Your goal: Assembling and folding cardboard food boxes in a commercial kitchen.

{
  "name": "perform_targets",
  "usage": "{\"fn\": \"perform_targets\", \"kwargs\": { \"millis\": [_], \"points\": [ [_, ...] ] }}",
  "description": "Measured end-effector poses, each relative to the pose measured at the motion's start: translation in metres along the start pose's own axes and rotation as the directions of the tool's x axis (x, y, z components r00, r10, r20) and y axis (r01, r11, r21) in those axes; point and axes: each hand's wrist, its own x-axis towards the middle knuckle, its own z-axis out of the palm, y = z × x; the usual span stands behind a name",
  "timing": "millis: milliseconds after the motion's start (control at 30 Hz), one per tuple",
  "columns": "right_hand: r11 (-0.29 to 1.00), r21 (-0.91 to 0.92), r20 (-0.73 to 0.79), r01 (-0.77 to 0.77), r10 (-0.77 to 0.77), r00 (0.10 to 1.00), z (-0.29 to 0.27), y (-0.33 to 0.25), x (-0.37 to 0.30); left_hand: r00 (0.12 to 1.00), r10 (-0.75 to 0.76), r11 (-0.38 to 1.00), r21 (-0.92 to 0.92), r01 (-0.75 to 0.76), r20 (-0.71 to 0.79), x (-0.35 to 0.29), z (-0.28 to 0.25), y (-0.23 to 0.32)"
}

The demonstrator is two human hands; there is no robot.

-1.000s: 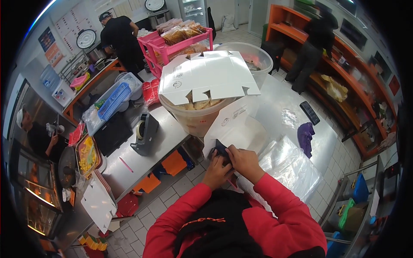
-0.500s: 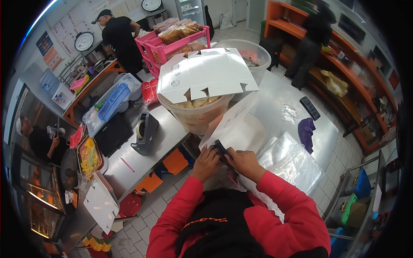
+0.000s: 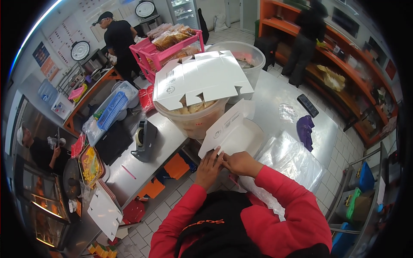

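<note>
A partly folded white cardboard box (image 3: 229, 124) stands tilted on the metal table in front of me, one flap raised. My left hand (image 3: 209, 169) is closed at its near left corner, with the fingers up along the wall. Close against it, my right hand (image 3: 241, 164) is closed with bent fingers at the near edge; what it holds, if anything, is hidden. Just beyond the box, a flat white cardboard blank (image 3: 202, 79) with notched edges lies across a tub of food (image 3: 191, 116).
Clear plastic bags (image 3: 292, 161), a purple cloth (image 3: 305, 132) and a black remote (image 3: 308, 105) lie to the right. A tape dispenser (image 3: 146, 139) sits on the left counter; a pink crate (image 3: 167, 51) stands behind the tubs. Two co-workers are at the back, another at far left.
The dark block-shaped object between my hands has gone out of sight. My hands are closer together at the box's near corner, and the raised flap shows more fully.
</note>
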Motion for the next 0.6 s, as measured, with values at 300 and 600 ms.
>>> {"fn": "perform_targets", "kwargs": {
  "millis": [300,600],
  "points": [
    [0.954,0.121,-0.553,-0.274,0.294,0.78,-0.04,0.12,0.025,0.997,0.045,0.997,0.063,-0.049,0.068,0.002,0.008,0.005],
    [0.914,0.279,-0.351,-0.293,0.381,0.855,0.004,0.164,0.039,0.993,-0.035,0.999,0.035,0.032,0.113,0.002,0.007,-0.001]
  ]
}}
